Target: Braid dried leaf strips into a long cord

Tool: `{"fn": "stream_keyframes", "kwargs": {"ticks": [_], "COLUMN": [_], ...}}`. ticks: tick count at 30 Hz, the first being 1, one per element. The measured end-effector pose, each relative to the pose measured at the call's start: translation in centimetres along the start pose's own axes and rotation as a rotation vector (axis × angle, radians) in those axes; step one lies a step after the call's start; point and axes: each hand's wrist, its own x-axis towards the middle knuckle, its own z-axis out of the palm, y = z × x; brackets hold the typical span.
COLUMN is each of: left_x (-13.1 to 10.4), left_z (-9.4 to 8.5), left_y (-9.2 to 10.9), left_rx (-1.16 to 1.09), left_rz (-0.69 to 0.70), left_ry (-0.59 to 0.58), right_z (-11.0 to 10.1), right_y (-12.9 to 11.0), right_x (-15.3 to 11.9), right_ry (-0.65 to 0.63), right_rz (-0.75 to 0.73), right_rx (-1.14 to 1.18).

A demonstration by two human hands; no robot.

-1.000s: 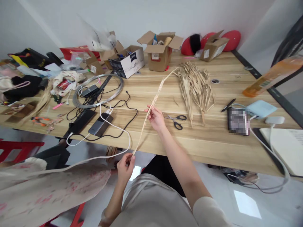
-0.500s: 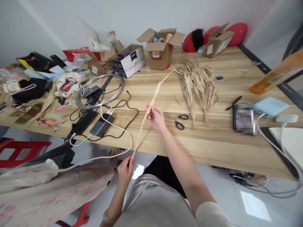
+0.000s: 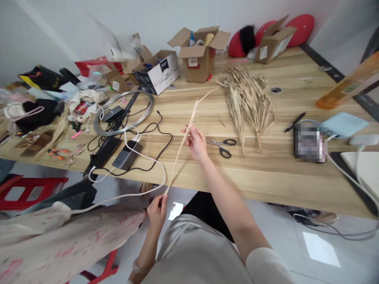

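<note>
A long, thin braided straw strip [image 3: 179, 153] stretches slantwise between my two hands, its near end beyond the table edge. My left hand [image 3: 157, 209] pinches that lower end in front of my body. Farther up, the fingers of my right hand [image 3: 196, 142] are closed around the strip over the table. Past my right hand it runs on to a frayed tip, with a loose strand trailing toward the dried leaves. Black-handled scissors [image 3: 222, 147] lie just right of my right hand. Behind them rests a bundle of dried leaves [image 3: 251, 102].
A wire coil [image 3: 99, 128], cables and a grey power bank [image 3: 127, 155] lie to the left. Cardboard boxes [image 3: 197, 65] line the wall. At right are an orange bottle [image 3: 331, 100], a pen [image 3: 295, 122] and a light-blue case [image 3: 345, 125]. Beside me at left is a person's floral garment [image 3: 89, 240].
My hands keep their hold on the strip, with the right hand nearly in the same spot. The view has shifted slightly.
</note>
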Motion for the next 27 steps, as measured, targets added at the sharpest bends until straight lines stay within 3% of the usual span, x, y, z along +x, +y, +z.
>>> {"fn": "stream_keyframes", "kwargs": {"ticks": [4, 14, 27], "left_x": [-0.34, -0.18, -0.41], "left_z": [-0.21, -0.63, -0.47], "left_y": [-0.63, -0.38, -0.76], "left_rx": [-0.026, -0.106, -0.075], "left_rz": [-0.04, -0.11, -0.166], "left_ry": [-0.045, -0.193, -0.143], "right_z": [-0.26, -0.33, -0.58], "right_y": [-0.01, -0.01, 0.29], "right_x": [0.29, 0.33, -0.02], "right_ry": [0.043, 0.006, -0.169], "right_rz": [-0.015, -0.001, 0.057], "right_rx": [0.02, 0.068, -0.132]}}
